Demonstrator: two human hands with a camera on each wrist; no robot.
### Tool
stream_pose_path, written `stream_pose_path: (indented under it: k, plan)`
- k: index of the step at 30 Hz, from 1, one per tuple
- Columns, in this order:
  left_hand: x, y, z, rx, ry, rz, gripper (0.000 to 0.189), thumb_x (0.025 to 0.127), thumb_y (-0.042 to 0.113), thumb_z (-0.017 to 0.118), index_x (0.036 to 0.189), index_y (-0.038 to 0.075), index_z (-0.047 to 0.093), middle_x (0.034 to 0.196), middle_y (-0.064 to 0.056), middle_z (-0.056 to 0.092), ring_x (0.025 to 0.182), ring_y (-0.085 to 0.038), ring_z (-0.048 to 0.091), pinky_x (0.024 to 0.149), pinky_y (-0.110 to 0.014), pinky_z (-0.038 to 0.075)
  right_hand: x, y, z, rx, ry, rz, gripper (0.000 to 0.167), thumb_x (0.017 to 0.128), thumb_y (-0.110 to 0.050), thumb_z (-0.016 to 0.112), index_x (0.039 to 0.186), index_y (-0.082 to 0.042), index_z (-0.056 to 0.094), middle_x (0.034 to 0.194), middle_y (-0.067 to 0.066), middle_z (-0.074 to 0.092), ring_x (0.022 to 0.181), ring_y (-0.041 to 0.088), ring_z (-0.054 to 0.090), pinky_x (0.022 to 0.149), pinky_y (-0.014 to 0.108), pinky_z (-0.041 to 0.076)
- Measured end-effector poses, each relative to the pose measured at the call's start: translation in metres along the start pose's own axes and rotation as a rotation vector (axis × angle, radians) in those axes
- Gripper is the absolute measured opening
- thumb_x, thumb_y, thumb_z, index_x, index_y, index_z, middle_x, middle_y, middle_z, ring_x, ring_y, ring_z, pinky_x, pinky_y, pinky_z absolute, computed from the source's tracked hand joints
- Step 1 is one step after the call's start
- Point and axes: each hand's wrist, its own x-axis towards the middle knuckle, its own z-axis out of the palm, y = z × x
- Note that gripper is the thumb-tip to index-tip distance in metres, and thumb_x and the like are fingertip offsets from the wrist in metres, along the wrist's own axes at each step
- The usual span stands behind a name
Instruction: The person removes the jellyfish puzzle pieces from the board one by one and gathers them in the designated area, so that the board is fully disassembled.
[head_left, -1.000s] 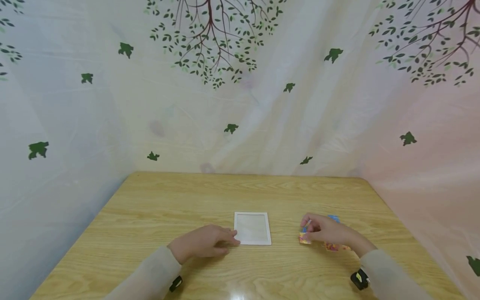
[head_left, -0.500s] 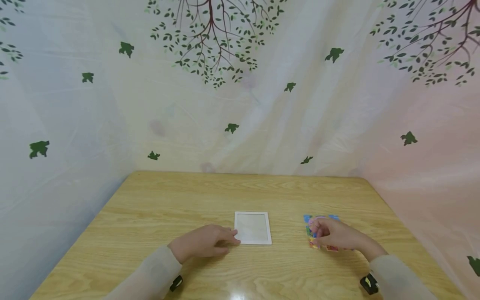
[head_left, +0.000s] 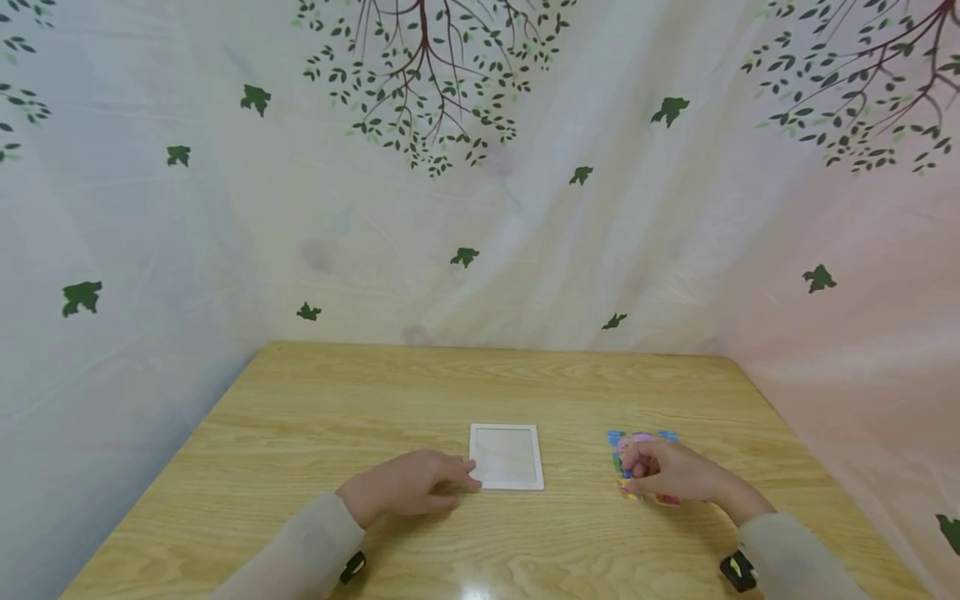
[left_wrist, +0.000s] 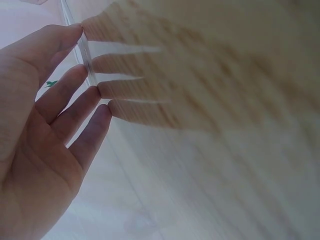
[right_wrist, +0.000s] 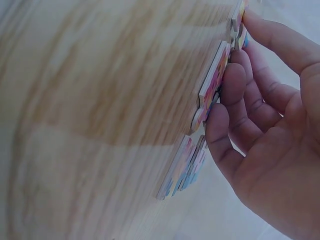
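A flat white square frame (head_left: 539,458) with a pale inside lies mid-table in the head view. My left hand (head_left: 408,483) rests beside it, fingertips at its left edge. The left wrist view shows these fingers (left_wrist: 75,107) extended and slightly spread along a thin edge. To the right, bright puzzle pieces (head_left: 667,435) in blue, pink, yellow and red lie grouped on the table. My right hand (head_left: 678,473) covers part of them, its thumb and curled fingers holding a puzzle piece (head_left: 626,489) at the group's left side. In the right wrist view, more thick-edged pieces (right_wrist: 175,170) lie past the fingertips.
The wooden table (head_left: 360,392) reaches back to a pale curtain (head_left: 375,250) printed with leaves and branches. Sleeves cover both forearms, and a small black device (head_left: 738,570) sits at the right wrist.
My right hand has shifted right, bringing the puzzle piece in against the others, then stays almost still. My left hand and the white frame have stayed in place.
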Motion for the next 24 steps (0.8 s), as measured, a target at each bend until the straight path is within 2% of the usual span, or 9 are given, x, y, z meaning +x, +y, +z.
stream_pose_path:
  k: [3,8,16,24]
  plan:
    - [0.0004,-0.0008,0.0005,0.002,-0.003,-0.009,0.033,0.102,0.012,0.067,0.134,0.015,0.071,0.147,-0.007,0.06,0.141,-0.024,0.052,0.116,-0.039,0.043,-0.0002,0.0012,-0.0003,0.013,-0.003,0.001,0.018,0.097,-0.009,0.073,0.106,0.003,0.063,0.09,0.004,0.058,0.068,0.005,0.052,0.058,0.018,0.046]
    - [0.001,-0.0013,0.0016,0.002,-0.006,-0.018,0.033,0.102,0.014,0.067,0.135,0.016,0.071,0.147,-0.006,0.059,0.141,-0.023,0.052,0.116,-0.039,0.042,0.0002,0.0033,-0.0014,0.022,-0.006,-0.021,0.02,0.096,-0.009,0.074,0.106,0.004,0.061,0.09,0.004,0.057,0.073,0.006,0.053,0.061,0.019,0.048]
    - [0.002,-0.0014,0.003,0.03,-0.006,-0.027,0.033,0.102,0.015,0.067,0.135,0.017,0.07,0.148,-0.006,0.06,0.139,-0.022,0.054,0.114,-0.038,0.044,-0.0002,0.0053,-0.0029,-0.025,0.014,-0.001,0.023,0.096,-0.013,0.075,0.106,0.001,0.061,0.09,0.004,0.058,0.072,0.007,0.055,0.061,0.02,0.049]
    - [0.001,-0.0021,0.0051,0.039,0.0,-0.028,0.031,0.103,0.017,0.067,0.134,0.018,0.07,0.148,-0.007,0.059,0.137,-0.025,0.054,0.113,-0.04,0.045,-0.0029,0.0034,-0.0039,-0.081,0.044,0.001,0.022,0.098,-0.017,0.073,0.109,-0.001,0.062,0.094,0.004,0.06,0.08,0.01,0.059,0.069,0.023,0.052]
